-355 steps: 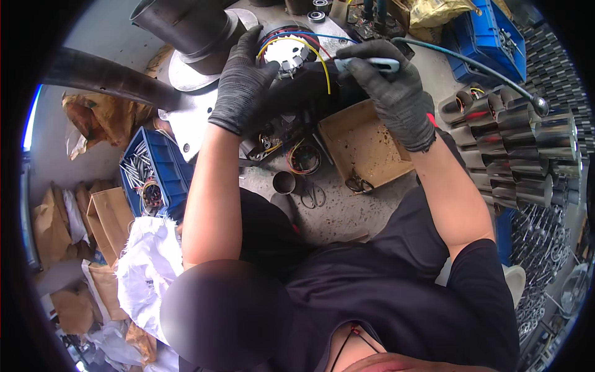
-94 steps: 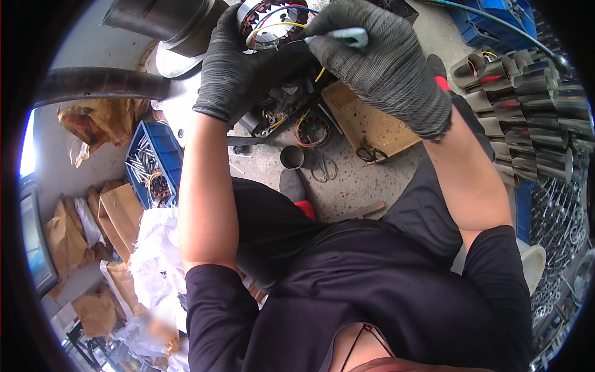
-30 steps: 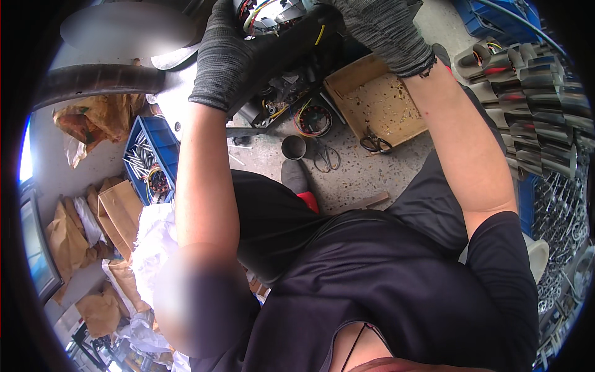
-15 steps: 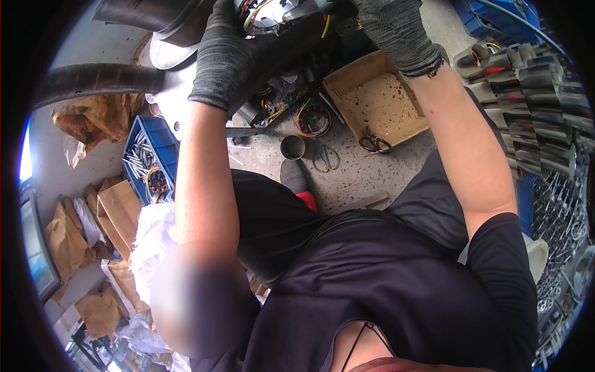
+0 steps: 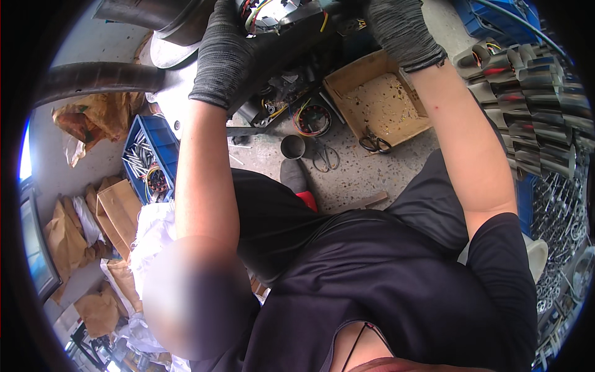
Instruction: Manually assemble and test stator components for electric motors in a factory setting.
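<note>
View from the head, looking down past the person's chest to a concrete floor point(image 5: 372, 177). Both hands wear dark knit gloves and reach to the top edge of the view. The left hand point(image 5: 232, 53) wraps its fingers point(image 5: 218, 25) around the side of a round motor part point(image 5: 273, 12) with coloured wires, which is held up in the air above the floor and is cut off by the top edge. The fingers are curled closed on the part's dark body. The right hand point(image 5: 396, 25) is at the part's right side; its fingertips lie beyond the top edge, so how far they are closed and what they hold cannot be told.

Below the hands, on the floor: an open cardboard box point(image 5: 378, 102) with a bare, speckled bottom; black-handled scissors point(image 5: 374, 144) at the box's near edge; a second pair of scissors point(image 5: 325, 158) just beside a small dark cup point(image 5: 292, 146); a coil of wire point(image 5: 313, 119) between cup and box. To the left, a blue bin point(image 5: 152, 158) holds metal pieces, with brown paper bags point(image 5: 108, 211) near it. A thick dark tube point(image 5: 93, 80) runs across the upper left. Along the right edge, a stack of metal pipes point(image 5: 536, 105) lies in rows.
</note>
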